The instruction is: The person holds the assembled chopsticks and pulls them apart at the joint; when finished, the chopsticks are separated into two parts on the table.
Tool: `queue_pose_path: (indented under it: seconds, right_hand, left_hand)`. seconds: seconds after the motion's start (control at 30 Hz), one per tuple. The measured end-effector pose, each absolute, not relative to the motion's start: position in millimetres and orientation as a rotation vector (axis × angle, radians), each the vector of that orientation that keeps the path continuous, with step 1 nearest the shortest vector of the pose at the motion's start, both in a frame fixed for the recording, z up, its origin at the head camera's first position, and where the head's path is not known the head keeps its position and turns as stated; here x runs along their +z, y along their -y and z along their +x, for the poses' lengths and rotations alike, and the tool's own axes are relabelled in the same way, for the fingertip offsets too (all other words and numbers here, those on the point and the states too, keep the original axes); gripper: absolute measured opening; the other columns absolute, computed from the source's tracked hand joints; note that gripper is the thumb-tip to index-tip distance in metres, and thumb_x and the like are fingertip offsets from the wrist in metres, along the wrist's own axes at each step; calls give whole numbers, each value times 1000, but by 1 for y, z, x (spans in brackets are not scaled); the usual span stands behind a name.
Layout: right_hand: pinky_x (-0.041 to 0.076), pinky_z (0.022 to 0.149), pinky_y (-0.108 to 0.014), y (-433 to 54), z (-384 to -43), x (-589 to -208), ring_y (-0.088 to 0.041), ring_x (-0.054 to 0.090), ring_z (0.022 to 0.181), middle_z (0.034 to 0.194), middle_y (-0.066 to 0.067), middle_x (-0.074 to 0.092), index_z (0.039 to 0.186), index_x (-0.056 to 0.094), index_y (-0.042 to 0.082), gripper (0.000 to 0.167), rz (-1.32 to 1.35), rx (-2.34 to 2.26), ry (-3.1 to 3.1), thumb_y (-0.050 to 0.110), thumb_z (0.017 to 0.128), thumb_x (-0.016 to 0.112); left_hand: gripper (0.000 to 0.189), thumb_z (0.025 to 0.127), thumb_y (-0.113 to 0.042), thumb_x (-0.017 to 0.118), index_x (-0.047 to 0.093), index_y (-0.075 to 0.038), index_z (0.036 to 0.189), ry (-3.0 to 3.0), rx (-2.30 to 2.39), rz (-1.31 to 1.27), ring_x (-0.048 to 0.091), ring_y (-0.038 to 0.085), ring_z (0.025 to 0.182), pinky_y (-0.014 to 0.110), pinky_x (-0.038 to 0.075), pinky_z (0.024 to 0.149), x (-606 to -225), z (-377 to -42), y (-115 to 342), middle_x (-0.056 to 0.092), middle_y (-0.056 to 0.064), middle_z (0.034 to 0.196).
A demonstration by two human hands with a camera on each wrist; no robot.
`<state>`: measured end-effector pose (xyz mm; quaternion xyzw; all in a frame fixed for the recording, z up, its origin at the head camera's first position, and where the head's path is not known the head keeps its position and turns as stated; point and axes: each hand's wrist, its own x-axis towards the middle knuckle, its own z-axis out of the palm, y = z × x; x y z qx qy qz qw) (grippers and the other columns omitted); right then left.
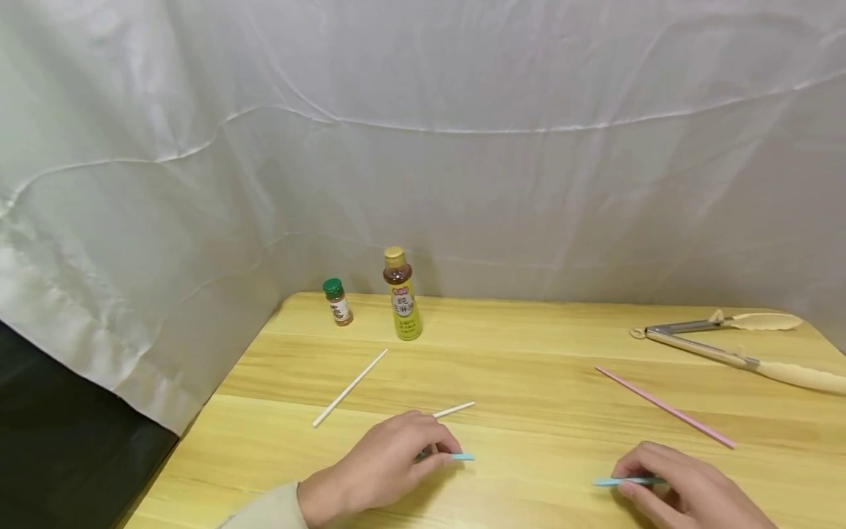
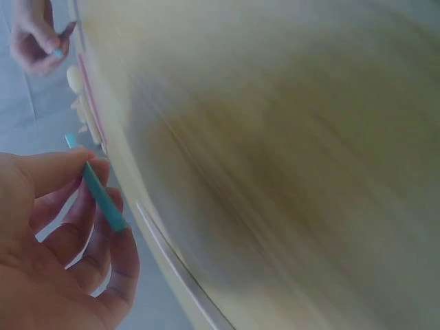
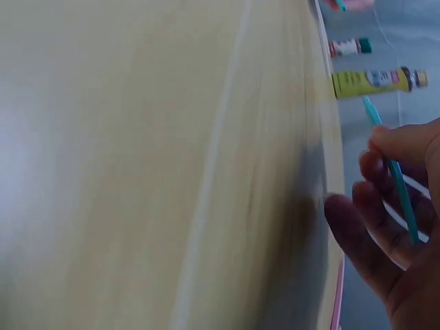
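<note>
While the left hand [image 1: 393, 457] pinches one blue stick [image 1: 464, 457] over the wooden table [image 1: 529, 353], near a white stick [image 1: 454, 410], the right hand [image 1: 690, 488] pinches a second blue stick [image 1: 606, 483], well apart, one pink stick [image 1: 664, 406] lying beyond that hand.

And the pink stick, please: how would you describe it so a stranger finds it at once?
On the table, look right, between the tongs and the right hand. A thin stick lies there slantwise. Its pink colour sets it apart from the blue sticks and white sticks.
</note>
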<state>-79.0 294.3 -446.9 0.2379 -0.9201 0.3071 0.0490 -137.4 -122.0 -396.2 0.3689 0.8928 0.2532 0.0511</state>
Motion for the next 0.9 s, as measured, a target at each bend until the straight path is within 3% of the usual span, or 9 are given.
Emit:
queue_pose_path:
  seconds: [0.3, 0.53, 0.9]
  right_hand:
    - [40, 63, -18, -263, -88, -457, 10, 46, 84, 98, 31, 55, 102, 69, 45, 34, 864, 821, 2612, 17, 95, 86]
    - [37, 61, -16, -260, -96, -467, 12, 42, 78, 92, 30, 51, 105, 70, 40, 30, 1053, 928, 2630, 14, 98, 81]
    - [39, 58, -15, -254, -99, -461, 14, 43, 75, 91, 26, 54, 104, 70, 35, 30, 1088, 965, 2595, 9, 96, 82]
  left_hand:
    - [4, 105, -31, 75, 77, -32, 108, -2718, 644, 1209, 56, -12, 91, 11, 48, 79, -402, -135, 101, 68, -25, 101]
    - [4, 103, -31, 78, 78, -32, 107, -2720, 587, 1263, 52, -12, 85, 8, 44, 75, -407, -135, 98, 67, -23, 98]
    - [4, 101, -30, 81, 78, -32, 102, -2709, 569, 1300, 51, -13, 85, 8, 44, 76, -408, -136, 93, 67, -24, 96]
